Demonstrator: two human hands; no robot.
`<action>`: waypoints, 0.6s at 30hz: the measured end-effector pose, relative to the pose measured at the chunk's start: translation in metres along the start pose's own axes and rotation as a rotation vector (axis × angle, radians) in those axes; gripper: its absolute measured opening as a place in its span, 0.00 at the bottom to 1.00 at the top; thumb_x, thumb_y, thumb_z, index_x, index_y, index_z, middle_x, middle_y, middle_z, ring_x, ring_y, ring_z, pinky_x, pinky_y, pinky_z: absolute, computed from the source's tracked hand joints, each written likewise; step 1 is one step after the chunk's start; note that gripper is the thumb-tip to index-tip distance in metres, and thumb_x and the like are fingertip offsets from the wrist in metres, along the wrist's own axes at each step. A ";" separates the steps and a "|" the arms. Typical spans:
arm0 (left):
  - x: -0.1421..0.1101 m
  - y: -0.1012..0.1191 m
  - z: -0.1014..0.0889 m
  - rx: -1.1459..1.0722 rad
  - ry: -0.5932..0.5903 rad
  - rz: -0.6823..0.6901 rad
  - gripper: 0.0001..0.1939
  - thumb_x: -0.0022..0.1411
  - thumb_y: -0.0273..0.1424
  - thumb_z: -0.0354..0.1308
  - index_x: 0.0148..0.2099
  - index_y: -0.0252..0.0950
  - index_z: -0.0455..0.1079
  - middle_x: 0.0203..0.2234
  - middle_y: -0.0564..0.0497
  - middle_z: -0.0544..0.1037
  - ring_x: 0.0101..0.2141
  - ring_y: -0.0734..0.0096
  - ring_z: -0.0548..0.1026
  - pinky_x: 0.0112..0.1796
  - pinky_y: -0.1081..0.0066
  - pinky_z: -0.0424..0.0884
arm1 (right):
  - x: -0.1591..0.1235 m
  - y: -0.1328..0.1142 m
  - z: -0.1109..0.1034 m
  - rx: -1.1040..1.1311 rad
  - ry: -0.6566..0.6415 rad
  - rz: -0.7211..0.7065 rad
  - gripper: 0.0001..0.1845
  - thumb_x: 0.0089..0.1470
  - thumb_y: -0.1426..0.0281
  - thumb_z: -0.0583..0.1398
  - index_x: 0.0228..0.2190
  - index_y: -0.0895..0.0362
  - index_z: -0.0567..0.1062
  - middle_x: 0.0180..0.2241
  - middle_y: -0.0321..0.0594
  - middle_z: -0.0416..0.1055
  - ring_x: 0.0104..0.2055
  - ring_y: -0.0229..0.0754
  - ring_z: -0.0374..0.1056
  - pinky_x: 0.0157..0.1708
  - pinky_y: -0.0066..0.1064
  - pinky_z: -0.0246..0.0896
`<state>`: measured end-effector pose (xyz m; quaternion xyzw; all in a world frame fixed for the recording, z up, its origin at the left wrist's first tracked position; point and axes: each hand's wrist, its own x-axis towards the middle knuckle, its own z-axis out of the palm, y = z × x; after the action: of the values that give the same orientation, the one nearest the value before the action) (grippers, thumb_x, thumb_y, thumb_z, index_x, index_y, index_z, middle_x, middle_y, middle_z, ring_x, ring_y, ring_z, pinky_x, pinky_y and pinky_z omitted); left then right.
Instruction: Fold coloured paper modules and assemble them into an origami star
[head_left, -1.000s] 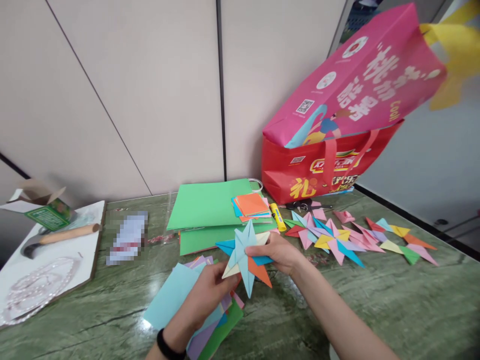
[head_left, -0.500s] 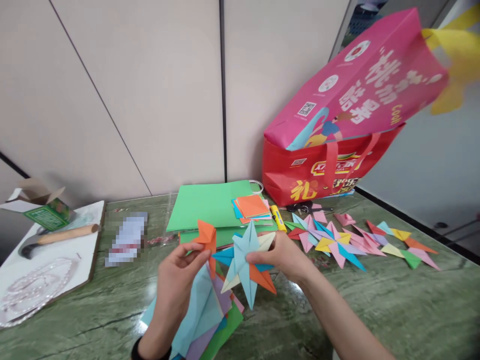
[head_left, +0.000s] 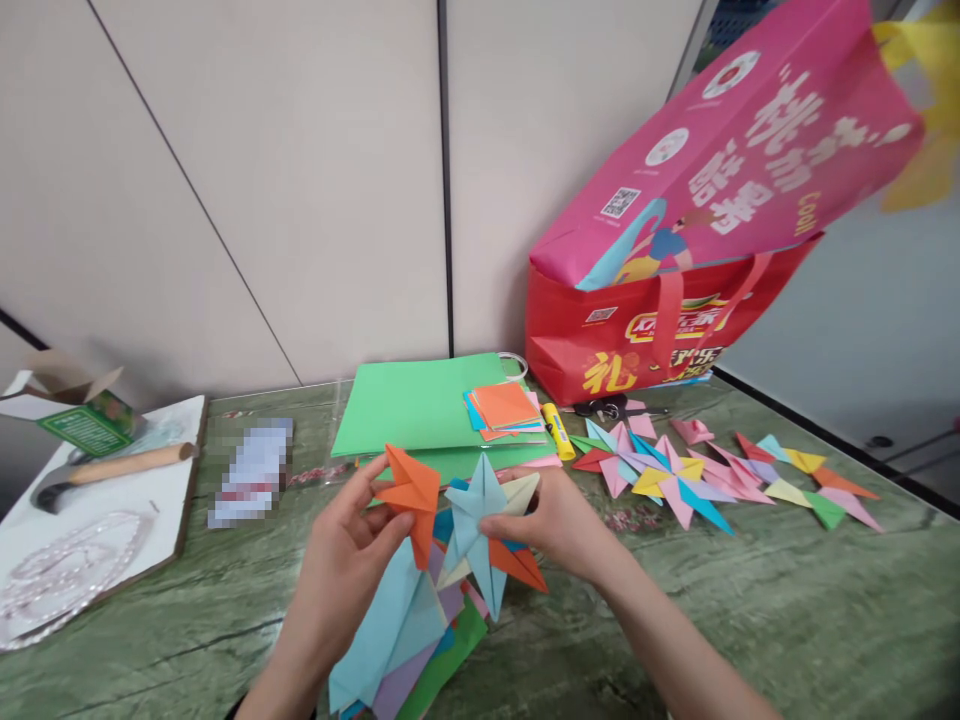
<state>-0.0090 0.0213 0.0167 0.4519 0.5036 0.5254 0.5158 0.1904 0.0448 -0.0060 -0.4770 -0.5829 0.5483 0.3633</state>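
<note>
Clock centred on the star in my right hand, 12 = away from me. Largest first.

1 green marbled table (head_left: 825, 620). 2 bags at 1 to 2 o'clock: the pink bag (head_left: 660, 215) tilted on top of the red bag (head_left: 559, 335).

My 2 arms: left in from 8, right from 4, wrists angled inward. Left hand (head_left: 352, 550): thumb in front, fingers behind, pinching the orange piece. Right hand (head_left: 559, 520): mirrored, thumb flat near the middle of the star, pinching it.

1 white board (head_left: 169, 500) at 9, 1 wooden-handled tool (head_left: 135, 463) on it. At least 2 green sheets (head_left: 405, 405) at 11. Coloured paper pile (head_left: 375, 640) at 7 to 8, too overlapped to count. Same for the folded shapes (head_left: 675, 475) at 2 to 3.

1 star (head_left: 469, 525), face toward me; light-blue long axis near upright, tips at 12 and 6. Cream tip points to 2, orange tip to 4.

1 orange piece (head_left: 420, 500) at 9 to 10, just beside the star; contact unclear. Long axis 11 to 5, narrow tip down. 1 yellow glue stick (head_left: 557, 432) between 1 and 2.
</note>
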 end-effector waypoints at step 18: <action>0.002 0.003 0.002 0.171 -0.070 -0.138 0.16 0.46 0.30 0.61 0.40 0.34 0.70 0.27 0.50 0.82 0.29 0.63 0.79 0.31 0.71 0.74 | -0.006 -0.008 0.006 -0.175 0.096 -0.017 0.06 0.39 0.75 0.63 0.26 0.60 0.76 0.27 0.40 0.76 0.29 0.42 0.69 0.26 0.28 0.59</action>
<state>-0.0071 0.0232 0.0201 0.4765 0.5581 0.4276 0.5278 0.1852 0.0375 0.0012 -0.5277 -0.6146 0.4688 0.3522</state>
